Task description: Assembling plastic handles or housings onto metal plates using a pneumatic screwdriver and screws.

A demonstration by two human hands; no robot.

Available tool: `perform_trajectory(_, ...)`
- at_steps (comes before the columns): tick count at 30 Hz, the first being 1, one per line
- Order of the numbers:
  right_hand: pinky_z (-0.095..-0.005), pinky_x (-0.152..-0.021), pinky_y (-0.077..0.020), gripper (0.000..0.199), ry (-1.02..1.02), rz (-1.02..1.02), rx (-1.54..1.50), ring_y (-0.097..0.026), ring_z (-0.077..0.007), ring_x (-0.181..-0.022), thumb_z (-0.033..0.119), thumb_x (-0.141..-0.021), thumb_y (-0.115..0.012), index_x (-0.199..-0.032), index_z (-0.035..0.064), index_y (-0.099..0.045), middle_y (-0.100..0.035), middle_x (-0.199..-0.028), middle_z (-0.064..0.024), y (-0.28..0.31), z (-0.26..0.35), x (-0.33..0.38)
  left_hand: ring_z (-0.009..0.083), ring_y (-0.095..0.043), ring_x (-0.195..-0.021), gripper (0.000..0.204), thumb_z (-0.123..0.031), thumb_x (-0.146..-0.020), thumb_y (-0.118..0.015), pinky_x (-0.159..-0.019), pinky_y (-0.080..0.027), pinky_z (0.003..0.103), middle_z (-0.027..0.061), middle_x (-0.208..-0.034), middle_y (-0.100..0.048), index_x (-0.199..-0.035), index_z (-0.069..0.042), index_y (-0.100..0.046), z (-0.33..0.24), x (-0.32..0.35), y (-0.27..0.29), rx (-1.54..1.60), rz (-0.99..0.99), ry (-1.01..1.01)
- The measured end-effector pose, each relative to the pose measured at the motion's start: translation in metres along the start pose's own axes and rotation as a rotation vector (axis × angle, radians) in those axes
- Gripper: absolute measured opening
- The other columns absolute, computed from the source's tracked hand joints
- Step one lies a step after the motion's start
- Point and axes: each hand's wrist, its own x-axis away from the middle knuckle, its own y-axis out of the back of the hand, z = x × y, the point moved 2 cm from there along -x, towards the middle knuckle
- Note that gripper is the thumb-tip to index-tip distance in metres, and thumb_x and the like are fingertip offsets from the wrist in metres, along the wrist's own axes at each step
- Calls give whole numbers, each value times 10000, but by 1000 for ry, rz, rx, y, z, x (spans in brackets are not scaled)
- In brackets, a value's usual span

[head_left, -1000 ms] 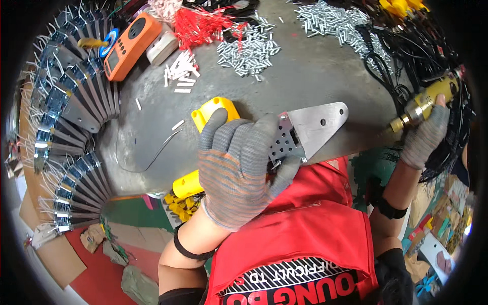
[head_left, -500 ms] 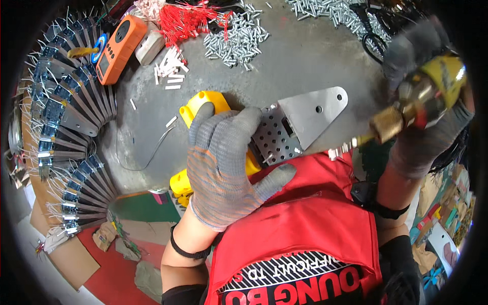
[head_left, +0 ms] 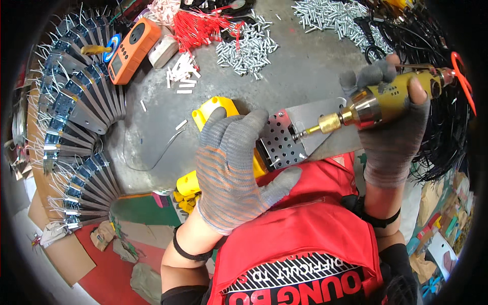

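My right hand [head_left: 391,127], in a grey glove, grips a yellow power screwdriver [head_left: 394,99] pointing left. Its brass-coloured chuck and bit reach a perforated metal plate [head_left: 283,143], with the tip at a screw beside a grey tapered metal piece [head_left: 333,109]. My left hand [head_left: 229,168], gloved too, lies over a yellow plastic block [head_left: 216,108] with its fingers curled onto it and its thumb stretched out to the right. The block sits against the perforated plate's left side. My palm hides much of the block.
Loose screws lie in two heaps, one mid-back [head_left: 246,51] and one back right [head_left: 338,20]. Red ties [head_left: 198,28] and white sleeves [head_left: 183,71] sit near an orange meter [head_left: 134,48]. Wired metal plates [head_left: 76,117] line the left. Black cables [head_left: 447,132] are at right.
The power screwdriver has come left and its bit now reaches the perforated plate. The tapered piece shows lower beneath it. My left hand keeps its place on the yellow block.
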Motion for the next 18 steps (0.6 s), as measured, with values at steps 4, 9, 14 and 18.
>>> perform_trajectory(4, -430, -883, -508, 351, -60, 67, -152, -604, -199, -902, 278, -908, -571, -1165, 43, -526, -566, -909, -20, 10, -6, 0, 325, -594, -877, 859, -438, -595, -875, -982, -383, 492, 114, -876, -643, -1245, -38, -482, -1, -4, -10, -98, -42, 46)
perform_trajectory(9, -363, -836, -497, 348, -2, -147, 34, -562, -173, -874, 228, -894, -596, -1168, 27, -522, -537, -890, -18, 7, -15, 8, 335, -570, -894, 873, -466, -585, -861, -931, -407, 509, 121, -955, -604, -1244, -25, -497, 2, -2, -5, -50, -28, 21)
perform_trajectory(14, -345, -872, -467, 334, -61, -88, -69, -536, -149, -822, 164, -885, -612, -1163, 6, -516, -509, -858, -11, 4, -23, 10, 361, -559, -943, 874, -443, -583, -860, -959, -399, 551, 129, -1088, -590, -1261, -23, -502, 2, 3, -3, -28, 11, 8)
perform_trajectory(18, -363, -901, -457, 349, -62, -55, -51, -529, -145, -814, 154, -877, -625, -1170, 5, -506, -492, -832, -2, 4, -20, 13, 360, -560, -939, 857, -437, -580, -858, -961, -398, 554, 124, -1081, -597, -1249, -24, -517, -1, -1, -1, -65, -13, -15)
